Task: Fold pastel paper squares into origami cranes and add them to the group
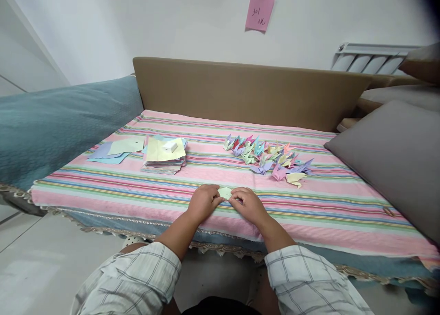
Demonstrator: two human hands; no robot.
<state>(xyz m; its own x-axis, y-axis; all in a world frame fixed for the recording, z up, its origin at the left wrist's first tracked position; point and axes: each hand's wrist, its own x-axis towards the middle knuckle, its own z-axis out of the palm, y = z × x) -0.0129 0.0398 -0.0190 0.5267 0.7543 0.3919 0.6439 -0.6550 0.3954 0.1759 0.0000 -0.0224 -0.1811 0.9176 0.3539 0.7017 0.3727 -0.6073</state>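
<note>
A small pale green folded paper (225,193) lies on the striped cloth near the sofa's front edge, between my two hands. My left hand (205,200) grips its left side, thumb and fingers closed at the edge. On the opposite side, my right hand (248,203) pinches the right end with thumb and forefinger. The fingers cover both ends of the paper, so only its middle shows. Beyond the hands to the right sits a group of folded paper cranes (263,155) in several colours.
Left of centre stands a stack of square paper (163,154) with a small white box (169,146) on top. Loose blue, purple and green sheets (115,150) lie farther left. A grey cushion (392,159) leans at the right; a small brown object (389,212) lies near it.
</note>
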